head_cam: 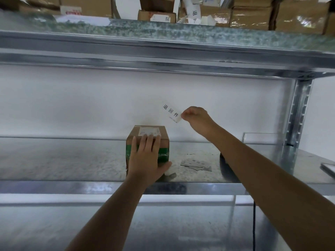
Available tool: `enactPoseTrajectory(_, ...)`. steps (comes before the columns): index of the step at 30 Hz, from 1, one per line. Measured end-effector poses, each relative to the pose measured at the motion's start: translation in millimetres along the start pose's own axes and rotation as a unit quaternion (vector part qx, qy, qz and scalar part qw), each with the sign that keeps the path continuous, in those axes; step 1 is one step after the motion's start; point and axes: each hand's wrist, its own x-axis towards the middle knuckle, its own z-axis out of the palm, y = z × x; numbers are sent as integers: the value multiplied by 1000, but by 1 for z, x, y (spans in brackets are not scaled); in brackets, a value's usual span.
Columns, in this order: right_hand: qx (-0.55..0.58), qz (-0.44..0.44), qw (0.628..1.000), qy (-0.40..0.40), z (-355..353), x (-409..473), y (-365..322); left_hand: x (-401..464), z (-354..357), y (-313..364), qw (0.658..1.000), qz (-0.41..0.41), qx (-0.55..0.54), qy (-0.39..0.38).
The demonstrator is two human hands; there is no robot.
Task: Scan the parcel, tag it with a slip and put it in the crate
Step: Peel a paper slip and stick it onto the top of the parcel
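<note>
While upright, parcel (149,131) under left hand (146,161).

The parcel (147,142) stands on the middle shelf (72,160), about midway along it and close to its front edge, with the wall behind. The left hand (146,160) lies flat over the parcel's near face, fingertips on its top. Above and to the right of the parcel, clear of it, the right hand (194,115) pinches a slip (172,113). A pile of slips (196,164) lies on the shelf right of the parcel. Further right, an object (223,165) sits partly hidden behind the right forearm. Boxes (253,13) crowd the upper shelf (163,42).
</note>
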Motion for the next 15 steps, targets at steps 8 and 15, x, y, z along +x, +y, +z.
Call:
enactPoseTrajectory(8, 43, -13, 999, -26, -11, 15, 7, -24, 7, 11, 987, -7, -75, 139)
enactPoseTrajectory(15, 62, -40, 997, -34, 2, 42, -4, -40, 21, 10, 980, 6, -77, 185)
